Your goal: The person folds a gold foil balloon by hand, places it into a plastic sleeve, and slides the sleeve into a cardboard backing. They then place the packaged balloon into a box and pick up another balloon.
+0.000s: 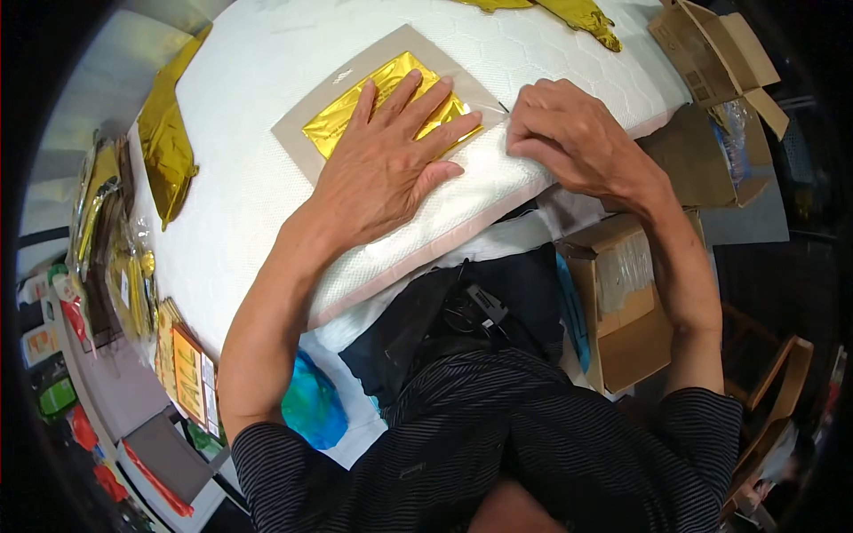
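Observation:
A flat, greyish clear plastic bag (293, 133) lies on the white quilted surface, with folded shiny gold foil (322, 131) inside. My left hand (378, 164) rests flat on the bag, fingers spread over the foil. At the bag's right end, clear plastic stretches toward my right hand (573, 133), whose fingers are curled in a pinch at that edge. A small dark tip shows beside these fingers; what it belongs to is hidden.
Gold foil pieces lie at the left (169, 133) and far edge (573, 18) of the white quilted surface (240, 53). Open cardboard boxes stand right (702, 53) and near my right forearm (635, 346). Packaged items (129, 284) hang left. A blue bag (311, 400) sits below.

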`<state>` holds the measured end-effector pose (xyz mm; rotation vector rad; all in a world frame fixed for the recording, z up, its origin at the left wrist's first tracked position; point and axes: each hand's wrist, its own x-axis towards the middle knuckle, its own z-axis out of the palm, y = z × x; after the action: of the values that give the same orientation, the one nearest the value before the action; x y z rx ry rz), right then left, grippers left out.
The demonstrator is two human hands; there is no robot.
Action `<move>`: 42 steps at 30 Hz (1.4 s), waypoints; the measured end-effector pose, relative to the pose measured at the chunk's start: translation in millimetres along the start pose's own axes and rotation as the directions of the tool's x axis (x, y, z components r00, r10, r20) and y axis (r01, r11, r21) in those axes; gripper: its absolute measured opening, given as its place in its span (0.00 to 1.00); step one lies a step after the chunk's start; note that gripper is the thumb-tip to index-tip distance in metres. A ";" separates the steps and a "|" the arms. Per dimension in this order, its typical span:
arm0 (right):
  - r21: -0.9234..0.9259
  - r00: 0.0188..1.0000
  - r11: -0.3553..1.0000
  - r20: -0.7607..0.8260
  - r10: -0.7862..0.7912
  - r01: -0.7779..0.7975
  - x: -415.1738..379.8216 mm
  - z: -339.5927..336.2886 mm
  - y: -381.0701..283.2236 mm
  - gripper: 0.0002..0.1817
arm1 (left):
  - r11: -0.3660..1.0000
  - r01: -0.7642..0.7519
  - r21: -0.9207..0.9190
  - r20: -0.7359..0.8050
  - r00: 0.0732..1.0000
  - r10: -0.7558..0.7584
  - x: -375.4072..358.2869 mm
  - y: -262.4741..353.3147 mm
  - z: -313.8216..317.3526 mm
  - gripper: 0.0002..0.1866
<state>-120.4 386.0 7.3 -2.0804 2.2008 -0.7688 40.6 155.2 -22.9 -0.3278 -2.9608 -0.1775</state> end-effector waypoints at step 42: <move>-0.433 0.797 0.824 0.313 0.517 -0.365 -204.9 -29.4 -0.4 0.18 | 0.952 -0.096 -0.290 -0.168 0.985 0.048 -1.4 -14.4 -1.8 0.30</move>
<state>-106.8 588.8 -31.4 -1.5013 2.5321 0.1198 39.0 140.7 -22.8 -0.4357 -2.7553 -0.6149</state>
